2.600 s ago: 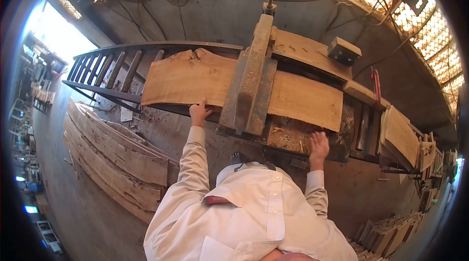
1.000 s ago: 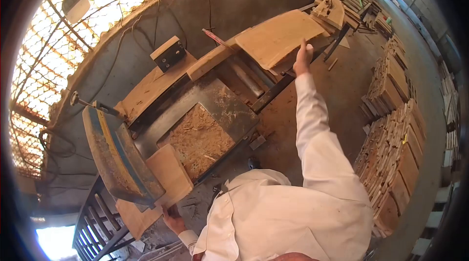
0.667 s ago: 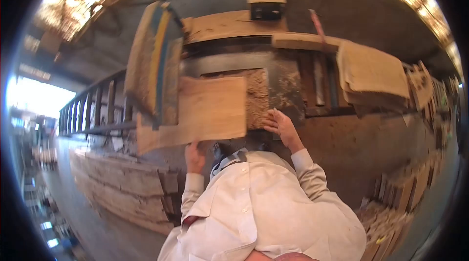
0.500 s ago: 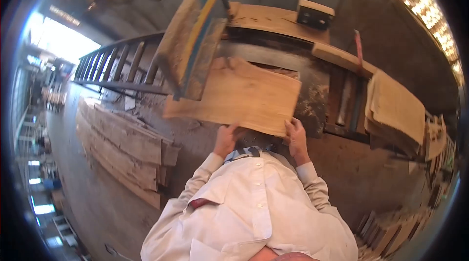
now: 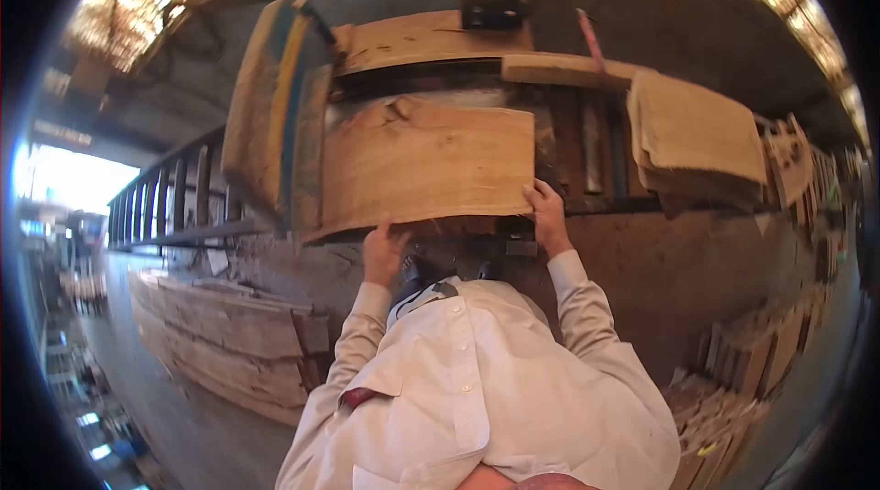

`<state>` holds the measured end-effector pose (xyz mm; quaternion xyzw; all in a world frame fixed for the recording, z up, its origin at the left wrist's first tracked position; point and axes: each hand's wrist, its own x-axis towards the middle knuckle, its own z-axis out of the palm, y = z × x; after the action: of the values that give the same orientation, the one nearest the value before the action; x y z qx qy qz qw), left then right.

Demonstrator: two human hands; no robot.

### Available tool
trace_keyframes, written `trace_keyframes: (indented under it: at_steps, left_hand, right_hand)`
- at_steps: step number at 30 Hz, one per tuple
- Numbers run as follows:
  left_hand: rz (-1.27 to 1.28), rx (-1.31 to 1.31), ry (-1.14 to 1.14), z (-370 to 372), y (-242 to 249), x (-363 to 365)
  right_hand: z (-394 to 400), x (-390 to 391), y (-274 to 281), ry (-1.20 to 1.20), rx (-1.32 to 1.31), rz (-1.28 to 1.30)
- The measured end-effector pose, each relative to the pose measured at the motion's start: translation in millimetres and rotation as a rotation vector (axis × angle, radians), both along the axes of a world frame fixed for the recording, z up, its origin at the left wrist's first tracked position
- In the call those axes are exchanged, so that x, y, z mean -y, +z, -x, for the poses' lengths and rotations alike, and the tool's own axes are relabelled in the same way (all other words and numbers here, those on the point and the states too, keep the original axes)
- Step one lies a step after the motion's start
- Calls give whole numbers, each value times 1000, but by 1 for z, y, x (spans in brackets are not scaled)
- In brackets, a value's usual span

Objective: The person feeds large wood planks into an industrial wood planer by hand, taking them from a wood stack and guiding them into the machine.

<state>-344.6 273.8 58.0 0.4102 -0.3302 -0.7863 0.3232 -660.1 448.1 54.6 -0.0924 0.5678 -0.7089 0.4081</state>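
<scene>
A wide wooden board [image 5: 431, 160] with a knot near its far edge lies on the machine table in front of me. Its left end meets the upright machine housing [image 5: 275, 114], which has blue and yellow stripes. At the board's right near corner, my right hand [image 5: 547, 213] pinches the edge between thumb and fingers. My left hand [image 5: 383, 253] is just below the near edge, its fingers apart and slightly blurred; contact with the board is unclear.
Thick boards [image 5: 701, 137] are stacked right of the machine, beside a red bar [image 5: 591, 39]. A roller rack [image 5: 174, 201] extends left. Long planks [image 5: 215, 330] lie on the floor at left, and more cut wood [image 5: 752, 352] at lower right.
The view has turned, shifting the scene left. The board now sits squarer to the housing, with its right end less tilted. My left hand's fingers have spread below the near edge.
</scene>
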Motion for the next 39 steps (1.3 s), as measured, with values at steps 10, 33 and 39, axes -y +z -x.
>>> trace_keyframes:
  at_steps: [10,33,39]
  left_hand:
    - [-69,-43,129,32,-14,49]
    - [-38,123,50,27,-13,47]
    - [-23,160,29,34,-8,37]
  right_hand:
    - [34,40,-5,21,-144,-38]
    - [18,19,-19,15,-1376,-543]
    - [15,17,-12,71,-1381,-575]
